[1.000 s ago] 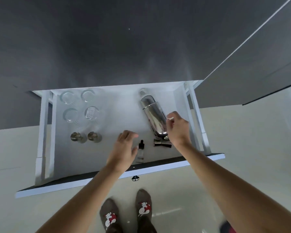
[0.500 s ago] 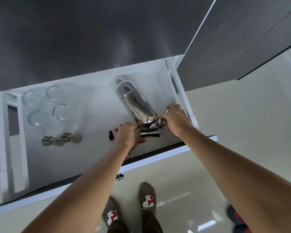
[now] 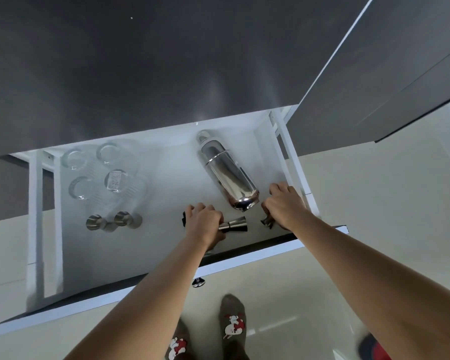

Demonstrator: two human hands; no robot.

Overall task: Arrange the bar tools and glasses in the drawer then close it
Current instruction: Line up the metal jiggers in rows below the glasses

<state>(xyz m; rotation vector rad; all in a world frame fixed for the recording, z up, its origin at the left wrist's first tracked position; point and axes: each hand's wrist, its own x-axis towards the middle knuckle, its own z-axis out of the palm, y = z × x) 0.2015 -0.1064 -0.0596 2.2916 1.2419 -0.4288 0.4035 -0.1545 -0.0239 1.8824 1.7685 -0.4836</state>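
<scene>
The white drawer (image 3: 166,261) stands pulled open below me. A steel cocktail shaker (image 3: 226,172) lies on its side at the right. My left hand (image 3: 203,224) is shut on one end of a steel jigger (image 3: 235,226) lying near the drawer front. A small dark-capped bottle (image 3: 184,219) peeks out to the left of that hand. My right hand (image 3: 286,203) is closed over a small dark metal tool (image 3: 267,222) beside the shaker's base; most of the tool is hidden. Several clear glasses (image 3: 115,179) stand at the back left, with two steel cups (image 3: 95,222) in front of them.
A dark grey countertop (image 3: 166,61) overhangs the drawer's back. Grey cabinet fronts (image 3: 387,68) rise on the right. The drawer knob (image 3: 198,282) sticks out of the white front panel. My socked feet (image 3: 231,326) stand on the pale floor.
The jigger has moved left, away from the shaker's base, in my left hand. My right hand has dropped to the dark tool by the drawer's right front corner. The camera view shifted.
</scene>
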